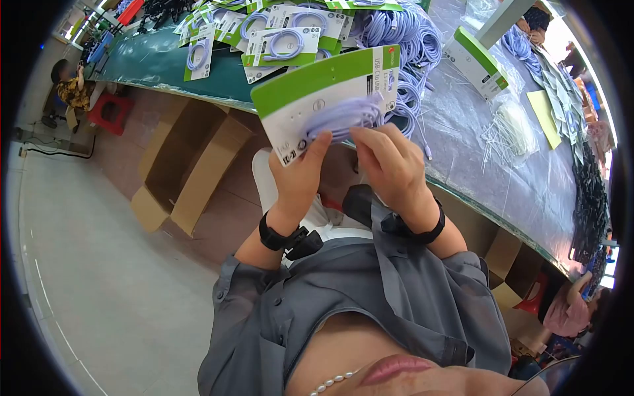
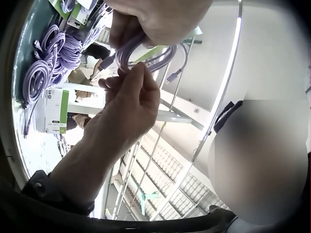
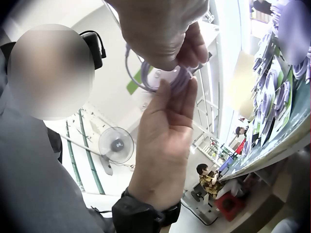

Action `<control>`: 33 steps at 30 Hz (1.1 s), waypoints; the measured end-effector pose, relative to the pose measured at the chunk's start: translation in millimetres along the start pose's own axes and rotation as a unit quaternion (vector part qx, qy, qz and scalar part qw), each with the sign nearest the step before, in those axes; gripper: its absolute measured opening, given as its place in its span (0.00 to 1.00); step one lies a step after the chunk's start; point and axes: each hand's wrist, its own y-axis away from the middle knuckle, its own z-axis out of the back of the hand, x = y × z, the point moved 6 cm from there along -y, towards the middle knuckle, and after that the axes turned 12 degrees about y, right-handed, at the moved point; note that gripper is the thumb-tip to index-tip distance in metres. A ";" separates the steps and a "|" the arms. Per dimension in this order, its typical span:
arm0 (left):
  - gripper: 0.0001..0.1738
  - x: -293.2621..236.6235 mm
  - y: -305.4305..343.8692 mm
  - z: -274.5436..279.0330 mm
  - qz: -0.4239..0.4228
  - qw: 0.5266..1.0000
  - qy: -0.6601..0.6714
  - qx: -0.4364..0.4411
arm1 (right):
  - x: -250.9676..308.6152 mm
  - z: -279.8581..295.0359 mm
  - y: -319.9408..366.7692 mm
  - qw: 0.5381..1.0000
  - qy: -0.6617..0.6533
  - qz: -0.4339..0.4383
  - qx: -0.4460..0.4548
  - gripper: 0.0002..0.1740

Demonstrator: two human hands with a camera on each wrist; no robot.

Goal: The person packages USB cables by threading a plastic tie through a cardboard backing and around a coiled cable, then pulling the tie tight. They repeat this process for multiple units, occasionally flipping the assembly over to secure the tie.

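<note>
My left hand [image 1: 300, 181] holds a white and green backing card [image 1: 284, 102] by its lower edge, thumb across the front. On the card's face lies a coiled lilac USB cable [image 1: 340, 115]; print on the card reads USB-C to USB. At the coil's right end, the curled fingers of my right hand [image 1: 396, 165] pinch the cable. Seen from the left wrist, the right hand [image 2: 124, 104] grips below the coil [image 2: 155, 60], with a plug hanging loose on either side. In the right wrist view, the left hand [image 3: 165, 128] supports coil and card from below.
Carded cables [image 1: 284, 46] pile up on the green table [image 1: 148, 63], beside a heap of loose lilac cables [image 1: 396, 36]. Thin white ties [image 1: 508, 135] lie at right, near another card [image 1: 475, 63] by a post. Cardboard boxes [image 1: 191, 158] stand below the table edge.
</note>
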 end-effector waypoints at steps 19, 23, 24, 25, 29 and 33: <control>0.20 18.5 -5.1 -1.4 0.085 0.979 0.177 -0.049 | 2.0 -4.9 -14.0 0.999 0.031 -0.010 0.038 0.09; 0.19 19.7 -3.3 -1.2 0.082 0.983 0.158 -0.053 | 1.1 -5.4 -13.5 0.998 0.039 -0.020 0.045 0.10; 0.19 20.2 -2.6 -1.2 0.082 0.983 0.158 -0.053 | 1.2 -5.2 -13.5 0.998 0.037 -0.019 0.047 0.10; 0.18 19.2 -2.2 -0.9 0.070 0.985 0.146 -0.052 | 1.4 -5.0 -13.7 0.998 0.035 -0.019 0.048 0.10; 0.15 22.5 -0.7 2.8 0.064 0.990 0.109 -0.061 | 1.7 -5.4 -12.8 0.998 0.034 -0.014 0.041 0.11; 0.15 25.5 0.6 4.4 0.066 0.990 0.104 -0.066 | 0.1 -5.9 -11.5 0.999 0.037 -0.022 0.031 0.10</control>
